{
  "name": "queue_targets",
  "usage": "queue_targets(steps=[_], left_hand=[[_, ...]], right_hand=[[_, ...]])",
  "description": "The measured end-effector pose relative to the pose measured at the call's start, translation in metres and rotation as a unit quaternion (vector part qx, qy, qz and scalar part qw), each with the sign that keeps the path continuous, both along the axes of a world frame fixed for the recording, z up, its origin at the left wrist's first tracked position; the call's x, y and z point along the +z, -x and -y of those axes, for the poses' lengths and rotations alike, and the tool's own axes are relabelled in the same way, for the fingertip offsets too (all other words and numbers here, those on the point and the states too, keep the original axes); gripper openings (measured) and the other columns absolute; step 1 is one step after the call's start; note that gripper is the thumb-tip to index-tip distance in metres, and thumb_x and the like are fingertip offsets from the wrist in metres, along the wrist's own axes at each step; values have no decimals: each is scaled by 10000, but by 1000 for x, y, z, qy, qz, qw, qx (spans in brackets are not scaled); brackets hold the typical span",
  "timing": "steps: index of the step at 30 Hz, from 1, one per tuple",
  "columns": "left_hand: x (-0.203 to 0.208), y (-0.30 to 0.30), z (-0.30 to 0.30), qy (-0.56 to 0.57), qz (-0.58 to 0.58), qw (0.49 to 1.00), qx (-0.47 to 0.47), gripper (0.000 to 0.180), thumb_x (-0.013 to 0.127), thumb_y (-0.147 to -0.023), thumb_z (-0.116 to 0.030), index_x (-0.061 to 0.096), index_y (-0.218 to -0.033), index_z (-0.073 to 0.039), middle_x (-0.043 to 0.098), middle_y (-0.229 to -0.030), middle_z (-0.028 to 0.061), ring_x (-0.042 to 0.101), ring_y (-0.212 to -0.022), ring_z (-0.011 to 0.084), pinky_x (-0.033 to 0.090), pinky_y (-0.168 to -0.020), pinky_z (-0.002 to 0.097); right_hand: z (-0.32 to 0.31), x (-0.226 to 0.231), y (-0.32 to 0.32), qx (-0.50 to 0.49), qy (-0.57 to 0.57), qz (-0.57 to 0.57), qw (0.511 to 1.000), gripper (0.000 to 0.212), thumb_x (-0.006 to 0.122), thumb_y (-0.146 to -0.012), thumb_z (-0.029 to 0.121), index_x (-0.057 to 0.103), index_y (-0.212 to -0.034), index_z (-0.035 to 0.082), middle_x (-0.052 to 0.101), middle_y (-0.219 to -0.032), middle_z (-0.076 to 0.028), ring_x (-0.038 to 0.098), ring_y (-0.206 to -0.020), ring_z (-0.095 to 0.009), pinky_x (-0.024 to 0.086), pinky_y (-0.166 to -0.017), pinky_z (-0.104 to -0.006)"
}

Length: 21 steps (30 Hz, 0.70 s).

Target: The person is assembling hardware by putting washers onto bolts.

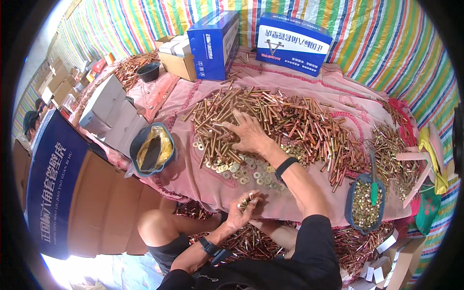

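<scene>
A wide heap of brass-coloured anchor bolts [299, 116] lies on the pink cloth. My right hand [249, 131] reaches onto its left part, fingers spread and touching the bolts; nothing shows gripped in it. Closer to my body, my left hand [244, 210] is closed around a small bunch of bolts [247, 199], their ends poking out above the fingers. Flat round washers [261, 176] are scattered between the two hands, along the near side of the heap.
A blue tub of small nuts [366, 205] with a green-handled tool stands right. At left sits a dark bin lined with yellow plastic [154, 149], beside white boxes [108, 108]. Blue cartons [215, 46] stand at the back. More bolts lie below the table edge [251, 244].
</scene>
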<state>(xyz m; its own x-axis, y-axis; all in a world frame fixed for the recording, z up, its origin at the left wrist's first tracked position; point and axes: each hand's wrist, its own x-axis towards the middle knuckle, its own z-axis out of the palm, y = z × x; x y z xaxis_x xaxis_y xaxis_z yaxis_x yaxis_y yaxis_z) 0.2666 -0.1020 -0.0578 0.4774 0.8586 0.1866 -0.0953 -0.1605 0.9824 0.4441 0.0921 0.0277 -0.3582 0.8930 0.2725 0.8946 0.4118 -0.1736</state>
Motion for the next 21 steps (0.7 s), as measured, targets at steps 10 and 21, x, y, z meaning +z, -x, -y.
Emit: queue_targets(steps=[10,21], left_hand=[[-4,3,1,16,-20,1000,0,314,525,-1071,-181,620,-1265,46,728,-1109,150,709,-984,189,561,-859,325],[0,8,-4,60,22,997,-50,288,489,-1093,-135,535,-1318,39,705,-1184,119,671,-1096,173,540,-940,306]], right_hand=[[6,-33,-34,23,-122,-19,992,656,857,-746,351,545,-1279,132,512,-1305,-193,503,-1207,-386,471,-1012,-506],[-6,-11,-65,-30,-168,125,977,304,789,-772,224,628,-1015,138,611,-982,-76,607,-1000,-270,519,-785,-432]])
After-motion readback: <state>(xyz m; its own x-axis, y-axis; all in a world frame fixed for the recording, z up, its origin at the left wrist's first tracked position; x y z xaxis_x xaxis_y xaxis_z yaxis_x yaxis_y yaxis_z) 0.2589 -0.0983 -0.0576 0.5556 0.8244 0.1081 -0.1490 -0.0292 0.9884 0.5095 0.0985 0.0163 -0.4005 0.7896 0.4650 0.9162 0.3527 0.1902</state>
